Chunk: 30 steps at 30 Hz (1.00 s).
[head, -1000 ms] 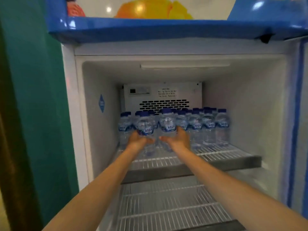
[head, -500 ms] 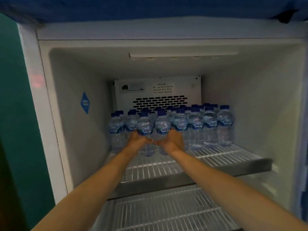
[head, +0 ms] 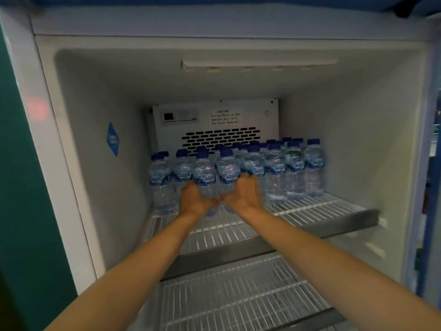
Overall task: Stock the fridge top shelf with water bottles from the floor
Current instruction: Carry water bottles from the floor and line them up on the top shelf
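Our left hand [head: 194, 199] curls round the left bottle [head: 204, 174], our right hand [head: 243, 195] round the right bottle [head: 228, 174], gripped low, presumably for uprightness, mid top shelf [head: 334, 218], fronting the stocked rows [head: 294, 163].

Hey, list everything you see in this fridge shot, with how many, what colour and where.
top shelf: one, white wire, upper
water bottles: roughly two dozen, exact count hidden, clear with blue caps, back of top shelf
lower shelf: one, white wire, below
vent panel: one, white, back wall
sticker: one, blue, left inner wall
light strip: one, white, ceiling
left hand: one, grips left front bottle
right hand: one, grips right front bottle
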### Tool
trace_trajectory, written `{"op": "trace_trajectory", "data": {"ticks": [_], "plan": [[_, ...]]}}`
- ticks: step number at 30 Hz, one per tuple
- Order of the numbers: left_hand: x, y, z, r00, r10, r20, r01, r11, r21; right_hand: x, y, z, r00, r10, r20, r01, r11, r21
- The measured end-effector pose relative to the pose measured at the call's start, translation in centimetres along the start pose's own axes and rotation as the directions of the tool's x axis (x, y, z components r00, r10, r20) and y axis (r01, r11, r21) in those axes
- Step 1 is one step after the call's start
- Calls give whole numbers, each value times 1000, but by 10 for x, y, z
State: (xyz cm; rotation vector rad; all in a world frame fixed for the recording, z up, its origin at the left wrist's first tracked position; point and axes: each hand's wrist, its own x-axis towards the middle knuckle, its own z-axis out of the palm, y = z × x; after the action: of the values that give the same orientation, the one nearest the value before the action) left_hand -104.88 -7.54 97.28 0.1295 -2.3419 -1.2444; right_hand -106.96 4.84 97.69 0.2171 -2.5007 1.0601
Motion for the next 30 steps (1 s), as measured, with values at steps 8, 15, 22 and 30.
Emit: {"op": "trace_trajectory", "data": {"ticks": [8, 15, 22, 30], "plan": [[1, -2, 3, 1000, 6, 23, -5, 1000, -11, 1, 4, 1, 1000, 14, -19, -13, 999, 36], [3, -5, 6, 999, 34, 30, -33, 999, -22, 5, 5, -4, 999, 44, 7, -45, 998, 50], [-1, -2, 8, 996, 77, 36, -77, 997, 13, 4, 9, -6, 996, 66, 60, -68, 997, 33], [-4, -5, 6, 990, 31, 135, -41, 996, 78, -21, 7, -29, 921, 71, 383, -4, 985, -173]]}}
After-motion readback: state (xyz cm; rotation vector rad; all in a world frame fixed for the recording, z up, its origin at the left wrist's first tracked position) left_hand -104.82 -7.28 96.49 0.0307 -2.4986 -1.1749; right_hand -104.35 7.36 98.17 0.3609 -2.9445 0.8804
